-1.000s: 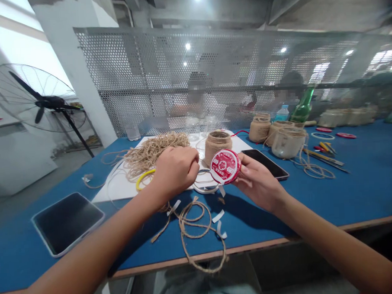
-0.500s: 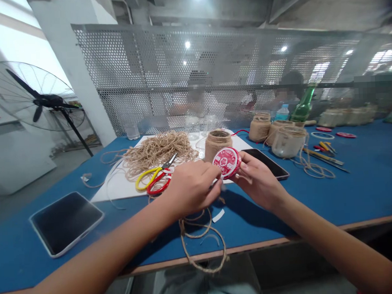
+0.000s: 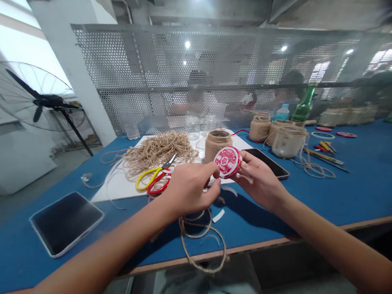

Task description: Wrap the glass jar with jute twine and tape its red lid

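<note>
Currently, the right hand (image 3: 259,181) has a closed grip on a round red-and-white printed lid (image 3: 228,161), with the thumb and fingers set around its rim. The lid is held above the tabletop (image 3: 363,187), tilted toward the camera. The left hand (image 3: 189,191) is partly closed, with its fingertips (image 3: 215,168) at the lid's near edge; whether this grip has hold of anything cannot be determined. Just beyond the left hand, yellow-and-red-handled scissors (image 3: 158,183) lie on a white board (image 3: 120,189), beside a heap of jute twine (image 3: 159,148). A loop of twine (image 3: 200,240) and a white strip (image 3: 218,215) lie below the hands. A twine-wrapped jar (image 3: 217,145) stands just behind the lid, near a black smartphone (image 3: 268,160).
</note>
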### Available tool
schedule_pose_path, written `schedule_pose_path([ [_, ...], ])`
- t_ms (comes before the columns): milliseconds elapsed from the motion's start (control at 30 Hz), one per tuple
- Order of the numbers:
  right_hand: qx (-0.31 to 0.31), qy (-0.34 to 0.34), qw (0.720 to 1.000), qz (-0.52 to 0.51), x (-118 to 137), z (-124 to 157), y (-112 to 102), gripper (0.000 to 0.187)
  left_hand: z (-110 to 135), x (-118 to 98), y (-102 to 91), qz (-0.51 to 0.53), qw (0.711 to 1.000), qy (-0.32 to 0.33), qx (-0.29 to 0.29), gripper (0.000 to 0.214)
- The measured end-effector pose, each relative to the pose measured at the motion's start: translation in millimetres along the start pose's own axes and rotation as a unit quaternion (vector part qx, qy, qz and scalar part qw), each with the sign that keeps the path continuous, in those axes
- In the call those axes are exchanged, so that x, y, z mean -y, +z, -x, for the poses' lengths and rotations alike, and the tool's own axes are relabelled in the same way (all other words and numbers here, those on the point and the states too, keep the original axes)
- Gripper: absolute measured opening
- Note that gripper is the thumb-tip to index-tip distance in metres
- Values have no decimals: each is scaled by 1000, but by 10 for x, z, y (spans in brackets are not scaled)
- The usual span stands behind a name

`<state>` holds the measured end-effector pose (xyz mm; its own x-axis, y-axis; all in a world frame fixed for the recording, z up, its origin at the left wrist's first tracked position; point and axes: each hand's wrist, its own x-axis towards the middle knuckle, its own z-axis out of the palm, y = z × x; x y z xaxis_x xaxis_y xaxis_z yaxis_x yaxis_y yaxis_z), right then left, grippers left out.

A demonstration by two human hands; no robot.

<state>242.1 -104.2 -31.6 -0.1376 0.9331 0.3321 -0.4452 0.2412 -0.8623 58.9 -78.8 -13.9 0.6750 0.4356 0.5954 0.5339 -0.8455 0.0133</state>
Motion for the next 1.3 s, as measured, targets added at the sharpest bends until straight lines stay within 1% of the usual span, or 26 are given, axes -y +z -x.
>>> schedule_pose_path([
  [67, 9, 0, 1000, -2, 1, 3, 8, 7, -1, -14, -3, 22, 1000, -21, 6, 13],
  [167, 12, 3, 1000, 6, -4, 8, 14, 9, 1, -9, 16, 1, 1000, -22, 9, 15],
  [333, 19, 13, 999, 24, -28, 12, 3, 7, 9, 17, 63, -84, 996, 23, 20, 20],
  [533, 32, 22, 999, 9, -75, 6, -27, 6, 2, 2, 69, -156, 985, 66, 20, 15],
  [633, 27, 30, 999, 12, -90, 0, -37, 8, -3, 1, 67, -163, 984, 71, 25, 14],
  [767, 35, 31, 999, 10, -94, -3, -41, 9, 5, 8, 61, -153, 984, 82, 31, 14],
  [900, 44, 28, 999, 3, -85, 1, -40, 8, 20, 7, 49, -118, 990, 59, 46, 16],
  [1000, 37, 32, 999, 12, -77, 2, -36, 10, 17, 7, 45, -104, 992, 47, 47, 16],
  [1100, 32, 37, 999, 20, -75, 0, -32, 12, 8, 13, 48, -121, 991, 47, 45, 16],
  [1300, 33, 39, 999, 16, -75, -1, -26, 12, 10, 10, 55, -161, 984, 67, 41, 14],
])
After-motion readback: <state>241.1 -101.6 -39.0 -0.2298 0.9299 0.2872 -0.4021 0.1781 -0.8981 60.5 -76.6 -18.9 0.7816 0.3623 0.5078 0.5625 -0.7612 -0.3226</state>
